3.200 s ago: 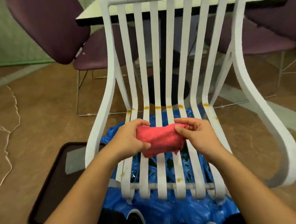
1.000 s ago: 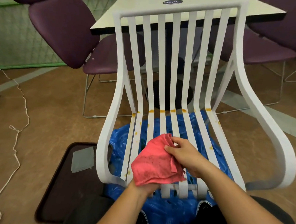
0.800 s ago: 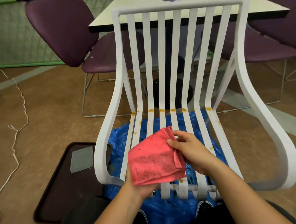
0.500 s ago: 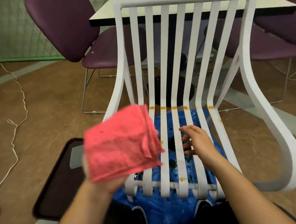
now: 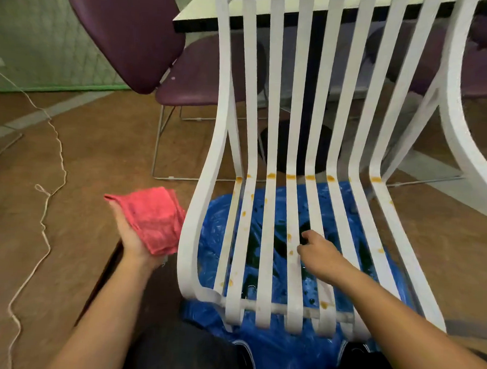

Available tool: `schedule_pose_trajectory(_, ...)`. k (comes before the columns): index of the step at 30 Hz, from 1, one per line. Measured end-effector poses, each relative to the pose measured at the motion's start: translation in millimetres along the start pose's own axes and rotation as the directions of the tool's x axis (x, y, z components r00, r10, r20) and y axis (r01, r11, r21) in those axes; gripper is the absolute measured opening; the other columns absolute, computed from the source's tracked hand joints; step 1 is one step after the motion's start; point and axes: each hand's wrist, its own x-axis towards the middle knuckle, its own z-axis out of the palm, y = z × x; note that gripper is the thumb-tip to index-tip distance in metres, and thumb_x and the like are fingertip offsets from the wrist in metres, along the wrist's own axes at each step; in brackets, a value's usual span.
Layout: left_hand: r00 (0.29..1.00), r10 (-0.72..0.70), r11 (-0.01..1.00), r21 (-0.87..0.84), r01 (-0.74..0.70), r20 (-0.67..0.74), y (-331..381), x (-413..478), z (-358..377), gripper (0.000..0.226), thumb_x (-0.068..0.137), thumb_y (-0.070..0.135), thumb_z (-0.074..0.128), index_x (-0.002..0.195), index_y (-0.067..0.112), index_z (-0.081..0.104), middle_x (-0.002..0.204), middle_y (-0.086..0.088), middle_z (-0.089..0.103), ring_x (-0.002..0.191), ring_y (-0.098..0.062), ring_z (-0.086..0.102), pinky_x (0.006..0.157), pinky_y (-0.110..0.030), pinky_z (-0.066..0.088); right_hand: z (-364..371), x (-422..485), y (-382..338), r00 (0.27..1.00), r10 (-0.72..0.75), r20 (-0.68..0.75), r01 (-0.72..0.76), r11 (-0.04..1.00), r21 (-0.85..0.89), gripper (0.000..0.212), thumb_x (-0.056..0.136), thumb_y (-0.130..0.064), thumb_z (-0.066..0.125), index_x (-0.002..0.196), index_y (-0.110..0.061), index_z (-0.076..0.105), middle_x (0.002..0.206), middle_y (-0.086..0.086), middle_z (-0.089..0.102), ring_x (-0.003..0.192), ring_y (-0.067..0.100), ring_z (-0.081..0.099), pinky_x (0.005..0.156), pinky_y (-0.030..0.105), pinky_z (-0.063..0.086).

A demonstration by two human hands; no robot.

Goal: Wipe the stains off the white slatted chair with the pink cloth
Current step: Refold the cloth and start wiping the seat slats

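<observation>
The white slatted chair [image 5: 272, 146] stands right in front of me, with orange stains [image 5: 291, 176] in a row along the bend of its slats and scattered over the seat slats. My left hand [image 5: 129, 234] holds the folded pink cloth [image 5: 153, 219] palm-up, off the chair's left side and apart from it. My right hand [image 5: 321, 256] rests on the seat slats near the middle, fingers curled against a slat and holding nothing I can see.
Blue plastic sheeting [image 5: 279, 231] lies on the floor under the chair. A dark tray [image 5: 110, 276] sits on the floor to the left. Purple chairs [image 5: 137, 35] and a table [image 5: 200, 15] stand behind. A white cord [image 5: 47, 191] trails over the brown floor at left.
My left hand has carried the cloth from over the seat out to the chair's left side. My right hand let go of the cloth and settled onto the seat slats.
</observation>
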Motion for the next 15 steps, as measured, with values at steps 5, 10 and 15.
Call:
schedule_pose_trajectory(5,0.964,-0.256,0.940,0.214,0.265,-0.070,-64.9,22.5,-15.0,0.073,0.092,0.077,0.029,0.085,0.019,0.073,0.068,-0.006,0.071,0.054,-0.019,0.071,0.046,-0.028,0.056,-2.2,11.8,-5.4,0.996,-0.004,-0.090,0.007,1.000,0.027,0.021,0.101,-0.005,0.038,0.110,-0.022,0.045,0.091,-0.003,0.055,0.070,0.014,0.054,0.049,0.024,0.039)
schedule_pose_trajectory(10,0.900,-0.425,0.775,0.550,0.311,0.091,-102.3,40.6,-16.1,0.072,0.089,0.079,0.041,0.101,0.011,0.062,0.078,-0.008,0.067,0.060,-0.018,0.070,0.054,-0.028,0.057,-6.2,26.4,-2.3,0.992,-0.010,-0.122,0.000,0.996,-0.085,0.042,0.096,-0.006,0.038,0.134,-0.019,0.050,0.119,0.013,0.058,0.085,0.028,0.061,0.063,0.034,0.050)
schedule_pose_trajectory(15,0.899,-0.432,0.485,0.858,0.167,0.069,-162.3,68.1,-5.7,0.095,0.078,0.091,0.037,0.147,0.027,0.037,0.124,-0.013,0.066,0.104,-0.028,0.070,0.091,-0.048,0.057,-3.1,45.1,1.3,0.992,0.038,-0.124,-0.065,0.973,-0.219,0.051,0.096,-0.010,0.036,0.147,-0.014,0.036,0.140,0.021,0.036,0.112,0.043,0.050,0.099,0.054,0.048)
